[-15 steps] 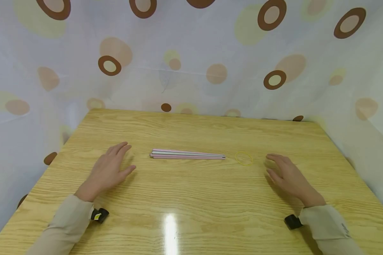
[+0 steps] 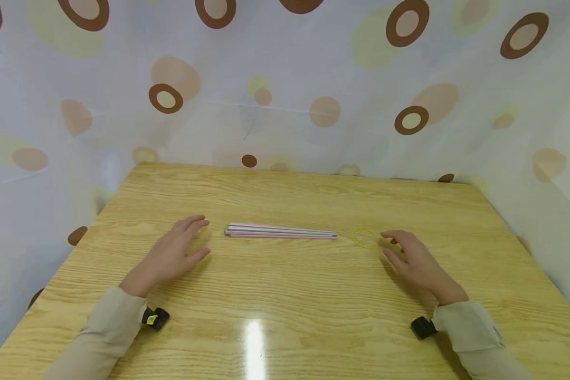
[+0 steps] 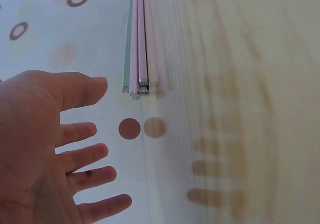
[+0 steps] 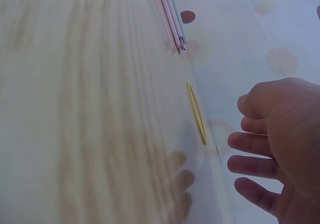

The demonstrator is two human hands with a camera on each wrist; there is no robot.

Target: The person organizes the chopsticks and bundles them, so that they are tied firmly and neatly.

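A bundle of thin pink and pale green sticks (image 2: 280, 231), resembling chopsticks, lies crosswise on the wooden table, thicker ends to the left. Just past its right end lies a yellow rubber band (image 2: 364, 247), loosely oval. My left hand (image 2: 173, 256) hovers left of the bundle, fingers spread and thumb apart, with nothing held. In the left wrist view, the silvery ends of the sticks (image 3: 135, 59) show beyond the thumb. My right hand (image 2: 418, 264) is over the table with relaxed fingers, its fingertips close to the band's right side. The right wrist view shows the rubber band (image 4: 197, 116) edge-on, left of those fingers.
The wood-grain table (image 2: 285, 290) reaches back to a white curtain (image 2: 285, 132) with brown and beige spots, which also runs along both sides. Each wrist wears a small black camera, such as the left one (image 2: 157, 318). A light reflection shines at the front.
Both hands have moved inward: the left one rightward toward the sticks, the right one leftward to the rubber band. The sticks and band stay in place.
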